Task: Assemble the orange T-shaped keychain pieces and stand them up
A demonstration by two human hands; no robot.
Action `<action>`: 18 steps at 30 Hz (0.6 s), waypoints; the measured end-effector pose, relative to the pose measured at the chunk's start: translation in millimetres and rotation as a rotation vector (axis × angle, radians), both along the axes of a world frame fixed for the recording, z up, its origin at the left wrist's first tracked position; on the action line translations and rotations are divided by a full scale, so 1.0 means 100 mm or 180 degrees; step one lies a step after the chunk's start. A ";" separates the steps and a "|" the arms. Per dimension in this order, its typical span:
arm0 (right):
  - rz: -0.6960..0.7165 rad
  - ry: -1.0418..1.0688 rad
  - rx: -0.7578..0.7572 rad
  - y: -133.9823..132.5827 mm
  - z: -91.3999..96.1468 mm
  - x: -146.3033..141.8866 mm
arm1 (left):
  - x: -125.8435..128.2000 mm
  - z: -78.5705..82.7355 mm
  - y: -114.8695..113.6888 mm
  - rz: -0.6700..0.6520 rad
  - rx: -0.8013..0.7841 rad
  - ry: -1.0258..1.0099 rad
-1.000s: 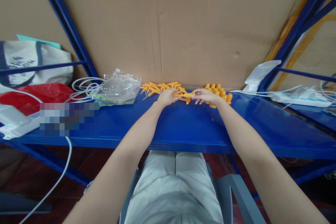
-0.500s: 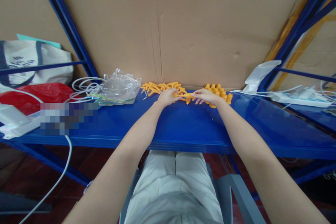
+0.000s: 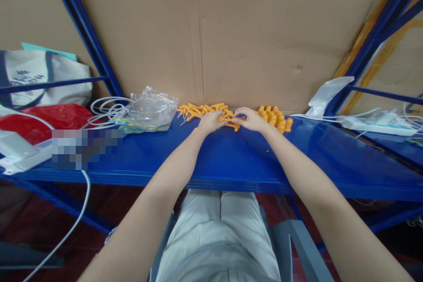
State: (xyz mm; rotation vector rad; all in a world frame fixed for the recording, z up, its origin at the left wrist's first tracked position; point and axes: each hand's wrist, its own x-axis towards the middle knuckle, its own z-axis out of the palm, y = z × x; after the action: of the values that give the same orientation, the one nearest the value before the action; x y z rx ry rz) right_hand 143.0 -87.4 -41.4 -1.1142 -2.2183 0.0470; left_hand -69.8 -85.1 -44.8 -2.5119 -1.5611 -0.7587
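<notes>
Basically, the left hand [image 3: 210,122] had the left end of a small orange piece [image 3: 228,119] pinched between thumb and fingers, which were closed on it. The right hand [image 3: 251,120] was arched over the piece's other end, fingers curled and tips at it; couldn't tell if that was a firm pinch or just a touch. The held piece sat between both hands, close over the blue tabletop [image 3: 231,158], around the middle. Details on it were too small to read. Another orange piece [image 3: 236,128] showed just on the near side, partly under the right fingers, maybe touching the held one; unclear. Progress, best guess: mid-batch. A loose heap of orange pieces [image 3: 206,108] lay beyond the left hand, with thin chains [image 3: 183,120] trailing at its left edge; a tighter cluster of orange pieces [image 3: 274,118] stood to the right, just past the right hand. Which group was finished and which was waiting couldn't be judged, but the piece in hand looked not yet done. Pose: both forearms reached forward from the near edge, converging, wrists low, backs of the hands mostly up. Farther left, clear plastic bags [image 3: 153,108] lay by coiled white cables [image 3: 105,108]; brown cardboard [image 3: 231,44] rose behind everything.
</notes>
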 end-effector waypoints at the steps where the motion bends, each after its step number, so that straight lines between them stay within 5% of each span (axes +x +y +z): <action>1: -0.0017 -0.0251 0.0052 -0.04 0.00 -0.04 | 0.00 0.00 0.00 -0.0014 0.0016 -0.0004; 7: -0.0314 -0.1220 0.0037 -0.29 0.03 -0.24 | 0.02 0.02 0.00 -0.0073 0.0050 0.0002; 18: -0.0566 -0.1581 0.0219 -0.33 -0.01 -0.28 | 0.00 -0.02 0.04 -0.0210 0.0171 -0.0182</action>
State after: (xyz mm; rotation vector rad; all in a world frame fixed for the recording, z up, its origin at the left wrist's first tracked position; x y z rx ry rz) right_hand 114.9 -120.7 -42.1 -1.3946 -2.5075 -0.4210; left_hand -69.5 -81.2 -46.7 -2.5360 -1.4603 -0.8764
